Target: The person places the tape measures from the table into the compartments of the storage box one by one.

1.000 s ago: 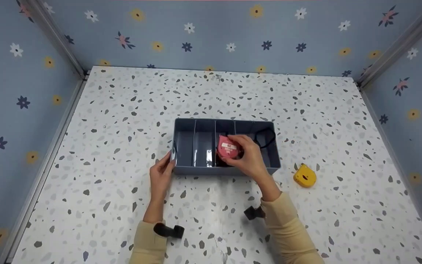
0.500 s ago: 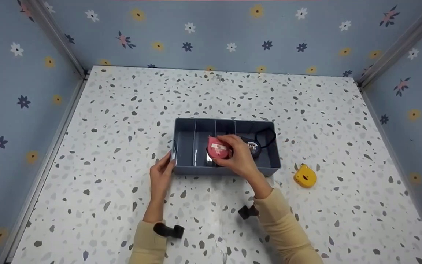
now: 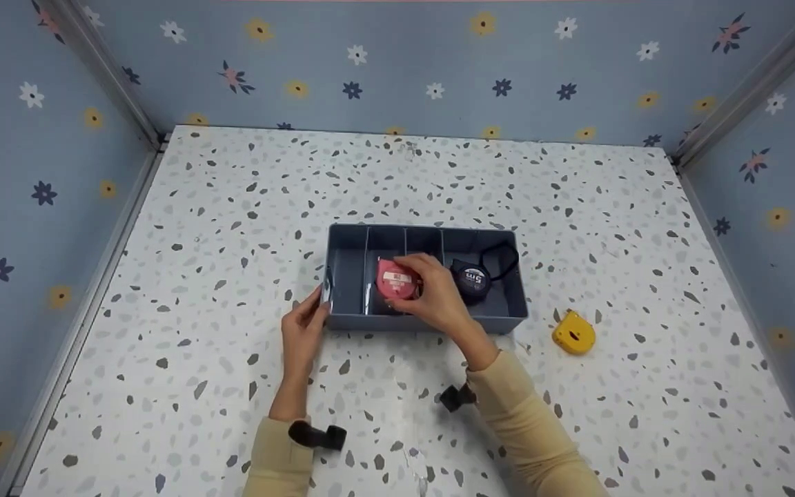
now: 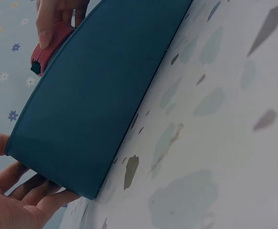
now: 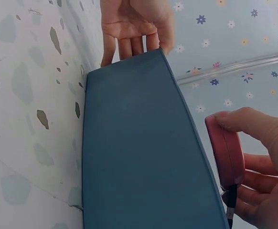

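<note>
My right hand [image 3: 433, 293] pinches a red tape measure [image 3: 396, 279] between thumb and fingers over the second compartment from the left of a blue-grey divided box [image 3: 425, 322]. In the right wrist view the red tape measure [image 5: 227, 152] stands at the rim, a black strap hanging from it. My left hand [image 3: 303, 333] grips the box's left end, thumb at the rim and fingers along the end wall, as the left wrist view also shows at the box [image 4: 91, 95]. A black tape measure [image 3: 470, 281] with a wrist strap lies in the rightmost compartment.
A yellow tape measure [image 3: 574, 333] lies on the speckled white table [image 3: 246, 228], right of the box. Blue flowered panels [image 3: 397, 62] enclose the back and both sides. A black wrist-camera mount sits on each sleeve.
My right hand has carried the red tape measure leftward, from the third compartment to over the second. The black tape measure is now uncovered. The left hand and box stay put.
</note>
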Demonstrator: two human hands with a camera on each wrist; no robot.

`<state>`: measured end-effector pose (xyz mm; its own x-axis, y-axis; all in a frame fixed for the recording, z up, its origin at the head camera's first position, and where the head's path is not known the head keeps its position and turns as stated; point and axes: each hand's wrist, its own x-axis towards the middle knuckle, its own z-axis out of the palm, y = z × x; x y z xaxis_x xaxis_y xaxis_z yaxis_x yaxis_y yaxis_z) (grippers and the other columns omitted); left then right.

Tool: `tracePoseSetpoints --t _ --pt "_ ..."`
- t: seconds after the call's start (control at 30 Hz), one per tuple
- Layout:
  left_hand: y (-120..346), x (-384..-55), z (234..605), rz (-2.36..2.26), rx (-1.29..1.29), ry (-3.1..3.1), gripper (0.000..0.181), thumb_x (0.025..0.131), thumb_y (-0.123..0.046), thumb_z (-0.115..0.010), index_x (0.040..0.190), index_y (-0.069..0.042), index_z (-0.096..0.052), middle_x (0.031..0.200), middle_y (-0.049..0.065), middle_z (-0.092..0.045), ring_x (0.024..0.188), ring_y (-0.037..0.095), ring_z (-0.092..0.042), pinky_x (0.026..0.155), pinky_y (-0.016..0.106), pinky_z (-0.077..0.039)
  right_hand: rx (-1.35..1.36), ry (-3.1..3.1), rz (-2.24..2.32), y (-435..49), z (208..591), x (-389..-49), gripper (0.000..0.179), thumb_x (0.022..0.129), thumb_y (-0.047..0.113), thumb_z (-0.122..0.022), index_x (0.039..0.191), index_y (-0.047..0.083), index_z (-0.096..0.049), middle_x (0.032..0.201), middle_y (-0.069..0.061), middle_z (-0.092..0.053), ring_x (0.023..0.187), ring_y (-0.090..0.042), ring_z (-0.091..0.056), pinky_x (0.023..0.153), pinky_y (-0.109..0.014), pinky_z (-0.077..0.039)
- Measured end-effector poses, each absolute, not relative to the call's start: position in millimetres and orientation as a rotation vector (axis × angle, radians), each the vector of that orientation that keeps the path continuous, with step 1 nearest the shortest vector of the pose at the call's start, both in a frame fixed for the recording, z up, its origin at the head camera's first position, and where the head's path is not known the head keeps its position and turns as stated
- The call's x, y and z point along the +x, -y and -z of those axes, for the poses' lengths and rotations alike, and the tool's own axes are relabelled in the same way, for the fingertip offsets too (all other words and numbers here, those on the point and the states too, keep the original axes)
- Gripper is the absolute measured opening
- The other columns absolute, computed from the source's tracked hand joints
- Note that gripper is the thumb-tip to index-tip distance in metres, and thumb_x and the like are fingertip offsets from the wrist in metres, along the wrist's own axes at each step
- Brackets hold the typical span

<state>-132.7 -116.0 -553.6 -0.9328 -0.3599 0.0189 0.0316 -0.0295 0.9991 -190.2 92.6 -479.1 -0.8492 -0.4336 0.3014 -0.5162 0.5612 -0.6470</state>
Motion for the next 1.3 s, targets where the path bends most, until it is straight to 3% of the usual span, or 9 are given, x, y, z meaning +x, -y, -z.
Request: tracePoseSetpoints --t 0.33,0.7,1.3 --pt "119.3 -135.5 564.4 2.056 0.331 1.996 0.037 0.085 -0.013 -0.056 0.120 0.000 -0.053 0.121 0.017 -0.052 0.107 0.021 -0.052 0.086 0.023 -0.043 0.855 2.680 -1.127 -85.5 484.8 -192.8 0.059 0.063 0.023 -0.080 0.112 0.002 -0.058 0.107 -0.008 -0.057 0.102 -0.019 -0.049 0.089 -0.028 -0.039" --pt "113.8 -131.0 541.1 2.079 0.376 1.948 0.034 0.083 0.003 -0.053 0.117 0.006 -0.053 0.118 0.019 -0.053 0.105 0.024 -0.052 0.081 0.017 -0.044 0.901 2.712 -1.140 -78.2 487.8 -196.2 0.058 0.064 0.024 -0.079 0.112 0.000 -0.057 0.106 -0.009 -0.057 0.099 -0.021 -0.050 0.086 -0.029 -0.041" --pt "114.7 -129.7 540.6 2.087 0.399 1.986 0.035 0.085 0.000 -0.054 0.119 0.004 -0.052 0.120 0.018 -0.053 0.105 0.023 -0.052 0.080 0.017 -0.044 0.929 2.762 -1.100 -80.8 491.7 -198.2 0.056 0.066 0.026 -0.077 0.112 0.002 -0.057 0.106 -0.007 -0.057 0.097 -0.019 -0.050 0.084 -0.027 -0.042"
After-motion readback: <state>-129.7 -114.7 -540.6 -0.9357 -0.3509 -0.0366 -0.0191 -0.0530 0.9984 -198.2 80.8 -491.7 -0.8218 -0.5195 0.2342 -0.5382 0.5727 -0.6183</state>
